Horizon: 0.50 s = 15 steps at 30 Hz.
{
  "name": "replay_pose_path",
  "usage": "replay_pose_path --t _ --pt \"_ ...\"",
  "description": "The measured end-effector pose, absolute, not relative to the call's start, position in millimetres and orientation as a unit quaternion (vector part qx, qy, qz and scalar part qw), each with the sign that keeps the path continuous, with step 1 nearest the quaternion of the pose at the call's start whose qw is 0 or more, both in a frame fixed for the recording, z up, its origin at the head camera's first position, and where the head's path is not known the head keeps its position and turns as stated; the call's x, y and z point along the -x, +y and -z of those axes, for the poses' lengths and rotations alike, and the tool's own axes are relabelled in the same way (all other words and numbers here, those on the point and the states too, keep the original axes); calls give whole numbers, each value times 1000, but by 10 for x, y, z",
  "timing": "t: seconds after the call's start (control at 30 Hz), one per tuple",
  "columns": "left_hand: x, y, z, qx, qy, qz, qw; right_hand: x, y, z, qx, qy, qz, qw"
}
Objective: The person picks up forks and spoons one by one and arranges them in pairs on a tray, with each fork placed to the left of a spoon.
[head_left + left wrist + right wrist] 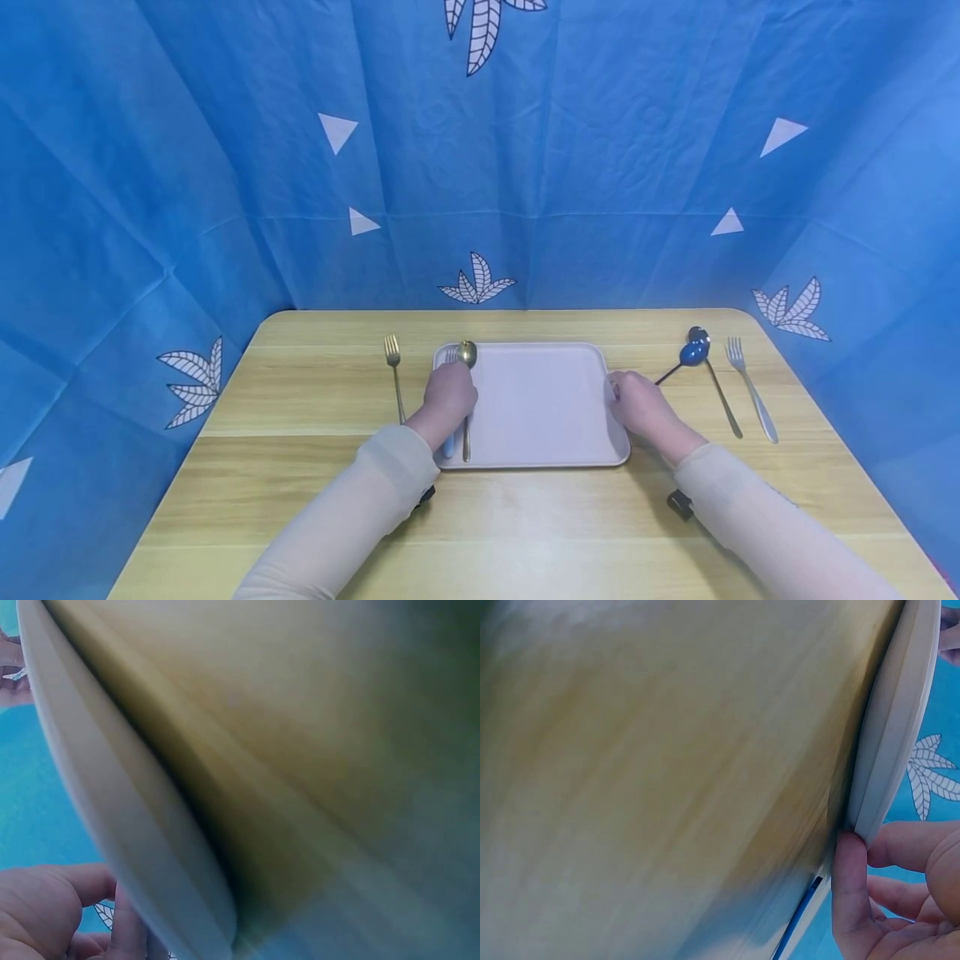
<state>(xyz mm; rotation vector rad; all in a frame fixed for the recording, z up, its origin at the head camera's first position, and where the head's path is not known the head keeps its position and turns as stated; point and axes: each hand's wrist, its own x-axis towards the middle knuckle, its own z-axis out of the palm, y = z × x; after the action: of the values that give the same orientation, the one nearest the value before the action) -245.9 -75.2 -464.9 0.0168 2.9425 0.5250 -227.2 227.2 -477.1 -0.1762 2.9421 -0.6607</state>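
Note:
A pale rectangular tray (542,408) lies on the wooden table, a hand at each short side. My left hand (450,393) grips its left side; in the left wrist view the fingers bend at the tray's rim (112,780). On that side of the tray lie a gold spoon (467,354) and a fork with a light blue handle (448,447), partly hidden by the hand. At the opposite side, my right hand (641,404) pinches the edge, thumb and finger meeting at the tray wall (889,727) in the right wrist view.
Left of the tray lies a gold fork (393,354). To the right are a blue spoon (692,353) with its handle running toward my right hand, a dark-bowled spoon (722,396) and a silver fork (752,389). A blue patterned cloth (600,208) hangs behind the wooden table (525,533).

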Motion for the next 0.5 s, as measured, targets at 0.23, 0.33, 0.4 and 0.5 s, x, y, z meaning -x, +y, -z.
replay_pose_path --t 0.23,0.33,0.4,0.5 --pt "2457 -750 4650 0 981 -178 75 2277 2275 4774 58 972 221 59" --pt "2456 -748 4646 2 981 -179 74 2274 2276 4766 60 971 222 59" --pt "2460 -746 4648 4 981 -181 75 2269 2271 4761 58 971 222 60" --pt "2462 -743 4654 7 980 -186 74 2264 2266 4752 56 972 221 61"
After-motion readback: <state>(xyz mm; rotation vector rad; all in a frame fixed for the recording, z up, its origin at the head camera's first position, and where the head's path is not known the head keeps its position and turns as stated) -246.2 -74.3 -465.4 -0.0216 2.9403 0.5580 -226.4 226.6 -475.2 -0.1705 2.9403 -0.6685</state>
